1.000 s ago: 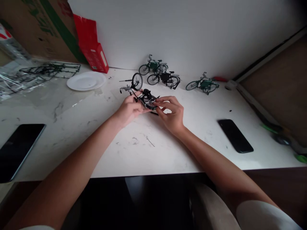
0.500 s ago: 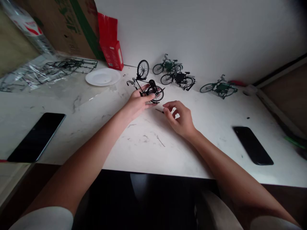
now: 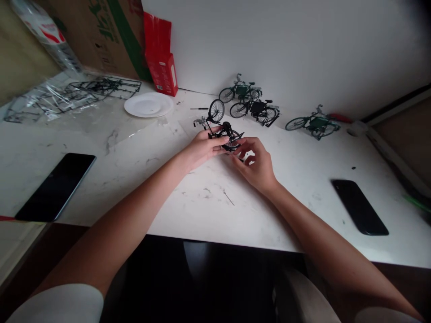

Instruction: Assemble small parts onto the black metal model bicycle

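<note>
Both hands at a black model bicycle (image 3: pixel 226 130) in the middle of the frame

The left hand (image 3: pixel 200 150) holds the bicycle from the left, thumb over the near wheel area and the other fingers beneath, closed around it. The bicycle is tipped, its handlebar (image 3: pixel 201 121) toward the left and one spoked wheel (image 3: pixel 216 110) standing up at the upper end; the other wheel (image 3: pixel 233 140) lies between the two hands. The right hand (image 3: pixel 257 166) is at that lower wheel from the right, its fingers curled, with a narrow gap between index finger and thumb. Whether it grips anything cannot be told.

Just below the right fingertips, a small dark part (image 3: pixel 240 159) shows on the white tabletop (image 3: pixel 202 215). A thin rod (image 3: pixel 229 197) lies in the lower middle, and a slim dark stick-shaped piece (image 3: pixel 199 108) lies left of the raised wheel.

Behind the hands, at upper centre, stand a green model bicycle (image 3: pixel 240 91) and, in front of it, a second black bicycle (image 3: pixel 257 108). Another green bicycle (image 3: pixel 314 124) stands at upper right. At upper left are a white plate (image 3: pixel 148 106), a red box (image 3: pixel 161 67), dark plastic part frames (image 3: pixel 107 86), clear plastic wrapping (image 3: pixel 55 101), a clear bottle (image 3: pixel 50 33) and a cardboard box (image 3: pixel 112 42). One phone (image 3: pixel 57 186) lies at the left; a black phone (image 3: pixel 360 207) lies at the right.
</note>
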{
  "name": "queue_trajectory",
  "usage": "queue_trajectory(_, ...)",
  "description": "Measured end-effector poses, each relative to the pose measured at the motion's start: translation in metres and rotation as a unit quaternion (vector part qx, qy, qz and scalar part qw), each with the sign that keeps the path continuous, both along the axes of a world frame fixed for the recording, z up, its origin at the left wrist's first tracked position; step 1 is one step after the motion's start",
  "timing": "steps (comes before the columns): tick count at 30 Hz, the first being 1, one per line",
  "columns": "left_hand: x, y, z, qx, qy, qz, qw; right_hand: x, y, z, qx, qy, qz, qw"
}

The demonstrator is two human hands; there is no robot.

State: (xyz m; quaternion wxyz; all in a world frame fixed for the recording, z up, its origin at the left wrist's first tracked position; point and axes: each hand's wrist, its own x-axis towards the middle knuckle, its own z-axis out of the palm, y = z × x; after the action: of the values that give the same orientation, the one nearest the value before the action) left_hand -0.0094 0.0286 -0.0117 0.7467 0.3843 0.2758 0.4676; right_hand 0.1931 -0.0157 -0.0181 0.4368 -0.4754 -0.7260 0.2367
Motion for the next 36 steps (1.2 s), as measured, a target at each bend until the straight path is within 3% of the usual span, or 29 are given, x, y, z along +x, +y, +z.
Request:
queue_trajectory(12, 0.004, -0.003, 0.002, -0.048, -0.044, -0.031, 0.997, 0.002, 0.004, -0.001, 0.085, 0.015, -0.049, 0.995)
queue_trajectory(19, 0.005, -0.005, 0.001, -0.071, -0.076, -0.038, 0.994, 0.01, 0.006, 0.007, 0.251, -0.088, -0.01, 0.964)
queue_trajectory(26, 0.013, -0.013, 0.006, -0.083, -0.079, -0.043, 0.992, 0.015, 0.012, 0.005, 0.336, -0.121, 0.014, 0.934)
queue_trajectory(36, 0.014, -0.013, 0.009, -0.099, -0.128, -0.031, 0.986, 0.02, 0.01, 0.02, 0.293, -0.198, 0.055, 0.934)
